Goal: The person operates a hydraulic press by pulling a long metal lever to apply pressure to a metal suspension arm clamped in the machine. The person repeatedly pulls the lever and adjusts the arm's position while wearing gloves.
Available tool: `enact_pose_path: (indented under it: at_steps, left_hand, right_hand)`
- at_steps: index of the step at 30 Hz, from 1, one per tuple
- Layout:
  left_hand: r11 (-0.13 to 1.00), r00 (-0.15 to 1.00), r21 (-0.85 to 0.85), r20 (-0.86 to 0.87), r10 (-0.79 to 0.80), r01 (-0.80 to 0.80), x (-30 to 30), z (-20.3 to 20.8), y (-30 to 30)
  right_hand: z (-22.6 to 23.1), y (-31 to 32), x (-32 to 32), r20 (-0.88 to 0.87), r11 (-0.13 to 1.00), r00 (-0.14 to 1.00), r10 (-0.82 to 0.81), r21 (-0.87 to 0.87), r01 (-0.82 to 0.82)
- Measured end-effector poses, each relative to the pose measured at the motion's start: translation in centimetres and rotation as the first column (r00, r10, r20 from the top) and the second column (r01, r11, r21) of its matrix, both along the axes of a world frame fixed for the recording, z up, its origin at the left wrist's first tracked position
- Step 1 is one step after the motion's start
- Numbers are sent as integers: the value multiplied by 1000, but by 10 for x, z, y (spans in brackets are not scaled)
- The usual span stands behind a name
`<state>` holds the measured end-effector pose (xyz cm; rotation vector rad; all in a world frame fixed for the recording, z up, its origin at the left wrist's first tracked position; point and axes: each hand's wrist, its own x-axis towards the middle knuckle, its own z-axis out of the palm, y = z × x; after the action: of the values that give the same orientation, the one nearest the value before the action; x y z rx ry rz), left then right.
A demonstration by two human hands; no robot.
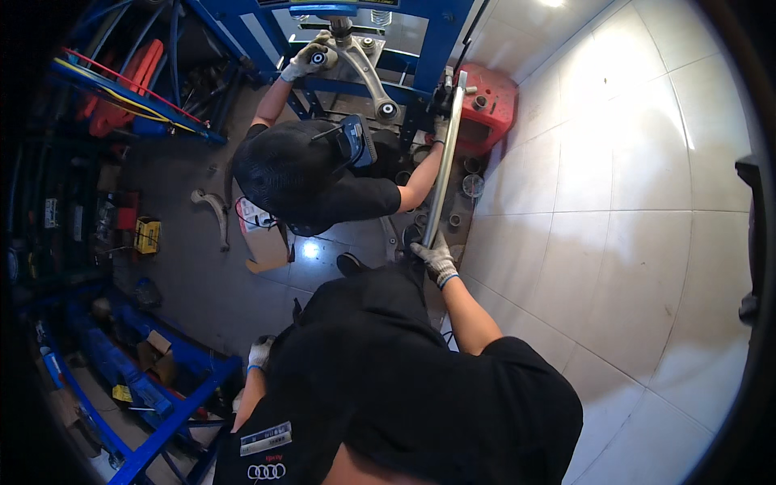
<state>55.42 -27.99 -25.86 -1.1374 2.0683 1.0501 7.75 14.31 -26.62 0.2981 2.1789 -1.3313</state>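
Note:
My right hand (437, 257), in a pale knitted glove, is closed around the lower end of a long silvery metal pipe (445, 166). The pipe rises to the hydraulic press beside a red stool. My left hand (260, 353), also gloved, hangs low beside my left hip, its fingers partly hidden. In front of me a crouching co-worker in a black cap keeps one gloved hand (309, 59) on a metal control arm (363, 71) under the press ram (342, 32). The co-worker's other hand (440, 129) is near the pipe's upper part.
The blue press frame (440, 40) stands ahead. A red plastic stool (495, 101) bears a metal ring, with several metal sleeves below. Another control arm (213, 217) and a cardboard box (267, 245) lie on the floor. Blue racks (174, 420) line the left; a tiled wall (582, 194) bounds the right.

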Motion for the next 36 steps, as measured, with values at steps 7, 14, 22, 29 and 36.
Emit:
enact_pose_path:
  at_steps: [7,14,22,29,36]
  left_hand:
    - [995,1000,100,-3,-18,18,-49,-24,22]
    - [952,951,22,-57,-304,305,-97,-49,17]
    - [957,956,-34,-27,-291,290,-123,-37,42]
    - [993,995,65,24,-101,99,-121,-15,82]
    - [984,994,144,-16,107,-103,-134,-11,101]
  right_hand:
    - [203,-4,-26,-128,807,940,-316,-558,196]
    - [307,-17,-106,-152,679,795,-587,-628,380]
    - [283,-7,-96,291,261,792,-537,-835,484]
    - [270,15,-96,455,-126,887,-80,-887,444]
    - [235,24,-97,551,-117,822,143,-816,567]
